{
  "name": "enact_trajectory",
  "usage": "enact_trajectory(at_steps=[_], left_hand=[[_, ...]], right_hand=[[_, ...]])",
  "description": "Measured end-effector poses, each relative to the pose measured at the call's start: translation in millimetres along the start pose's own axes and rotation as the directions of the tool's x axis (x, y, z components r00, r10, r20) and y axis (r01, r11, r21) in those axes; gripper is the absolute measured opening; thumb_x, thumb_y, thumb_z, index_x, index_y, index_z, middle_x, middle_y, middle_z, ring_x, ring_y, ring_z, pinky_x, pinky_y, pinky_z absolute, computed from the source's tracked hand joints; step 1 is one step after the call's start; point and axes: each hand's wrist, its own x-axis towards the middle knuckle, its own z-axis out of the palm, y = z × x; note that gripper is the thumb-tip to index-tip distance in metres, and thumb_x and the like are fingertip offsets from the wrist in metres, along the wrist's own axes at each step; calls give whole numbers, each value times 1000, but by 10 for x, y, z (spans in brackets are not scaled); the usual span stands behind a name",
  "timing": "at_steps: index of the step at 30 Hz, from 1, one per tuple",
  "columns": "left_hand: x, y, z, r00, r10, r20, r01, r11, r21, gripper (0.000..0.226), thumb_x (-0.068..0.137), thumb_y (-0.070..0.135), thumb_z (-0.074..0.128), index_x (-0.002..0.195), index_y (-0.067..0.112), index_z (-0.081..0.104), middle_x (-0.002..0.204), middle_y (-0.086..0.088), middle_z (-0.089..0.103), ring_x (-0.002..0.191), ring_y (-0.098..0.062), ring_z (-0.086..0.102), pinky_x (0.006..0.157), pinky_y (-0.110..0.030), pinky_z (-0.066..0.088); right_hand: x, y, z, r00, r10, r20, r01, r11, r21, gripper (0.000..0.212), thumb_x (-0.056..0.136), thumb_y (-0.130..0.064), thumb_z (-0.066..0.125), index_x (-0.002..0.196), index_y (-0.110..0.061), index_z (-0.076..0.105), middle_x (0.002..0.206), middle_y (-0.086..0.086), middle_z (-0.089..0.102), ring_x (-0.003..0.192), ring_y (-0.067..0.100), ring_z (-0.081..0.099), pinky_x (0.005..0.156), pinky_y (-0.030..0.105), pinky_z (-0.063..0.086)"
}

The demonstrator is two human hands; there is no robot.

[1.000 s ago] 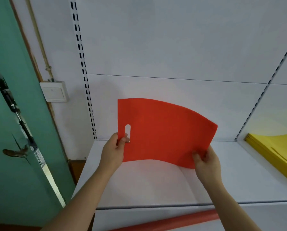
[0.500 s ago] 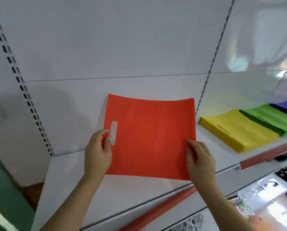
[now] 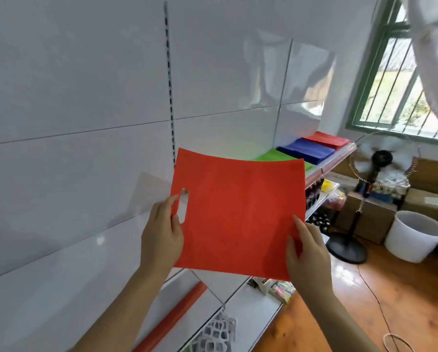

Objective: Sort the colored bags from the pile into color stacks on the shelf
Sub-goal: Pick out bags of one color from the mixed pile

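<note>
A flat red bag (image 3: pixel 238 214) with a cut-out handle slot hangs in the air in front of the white shelf (image 3: pixel 60 288). My left hand (image 3: pixel 162 232) pinches its left edge beside the slot. Its lower right corner is pinched by my right hand (image 3: pixel 305 252). Beyond the bag's top edge, along the shelf to the right, lie a green stack (image 3: pixel 271 156), a blue stack (image 3: pixel 305 150) and a red stack (image 3: pixel 327 139). The bag hides whatever lies nearer on the shelf.
A red price strip (image 3: pixel 177 316) runs along the shelf's front edge. Lower shelves hold small goods (image 3: pixel 281 290). On the wooden floor at right stand a pedestal fan (image 3: pixel 380 163), a white bucket (image 3: pixel 416 236) and cardboard boxes (image 3: pixel 365 212). A barred window (image 3: pixel 400 85) is at upper right.
The view has swung right along the shelf: the door and yellow stack are gone, and the blue and red stacks, fan and window now show. Both hands still hold the red bag.
</note>
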Motion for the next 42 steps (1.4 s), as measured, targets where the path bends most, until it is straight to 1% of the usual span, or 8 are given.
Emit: enact_trajectory(at_steps=[4,8,13,16,24,31,36,42], left_hand=[[52,618,856,995,80,61,-78,996,-44,47,105,8,51,149,26,50,141,6,55,120,-4,54,90,-30,49],[48,1179,1651,984,118,131,-107,991,-83,53,105,8,52,155,24,45,141,1,54,122,-21,57,94,-43,54],[157,1670,2530,953,234,192,-215,970,-112,56,104,5,52,156,24,44,133,1,55,116,-15,57,87,-29,49],[262,1817,3092,939,246,241,-214,965,-154,58,103,4,52,157,23,42,135,0,55,115,-6,55,89,-28,47],[724,2227,4709,908,247,339,-167,954,-248,58,105,8,52,158,26,39,146,-1,49,129,-19,53,96,-31,45],[1250,2799,5864,862,312,400,-197,932,-303,60,103,6,53,159,23,40,147,-6,53,132,-28,54,105,-50,52],[1465,3083,6779,842,349,411,-221,919,-328,62,104,9,56,160,29,37,154,-2,49,140,-23,49,106,-34,41],[1779,3447,7974,839,354,412,-237,921,-309,61,104,12,58,159,29,36,152,-2,51,137,-22,51,104,-37,46]], right_hand=[[247,710,-598,998,23,-56,-26,998,-63,56,98,-6,64,152,-17,52,135,-6,55,114,14,58,91,31,47],[416,1387,-1144,991,75,-110,-89,988,-129,58,97,-4,65,153,-14,51,136,-2,54,115,18,58,90,29,45],[658,2095,-1546,975,143,-171,-172,970,-170,60,98,-2,63,155,-14,49,138,0,54,120,17,55,96,31,45],[800,2465,-1658,964,180,-196,-218,956,-196,58,99,-7,62,155,-18,49,136,-3,54,114,12,55,90,30,46],[1657,3432,-1892,944,223,-245,-294,903,-313,59,99,-6,61,155,-17,49,136,-2,54,114,19,59,88,34,51],[2374,4140,-2080,900,268,-345,-388,852,-351,59,99,-6,61,155,-16,48,134,-2,53,112,17,58,87,35,52],[2852,4781,-2178,877,303,-372,-438,823,-362,63,98,-5,61,157,-19,45,132,-5,51,106,14,56,83,38,56],[3594,5805,-2263,876,290,-385,-424,843,-330,62,97,-4,60,156,-18,48,137,-2,53,112,19,58,86,39,55]])
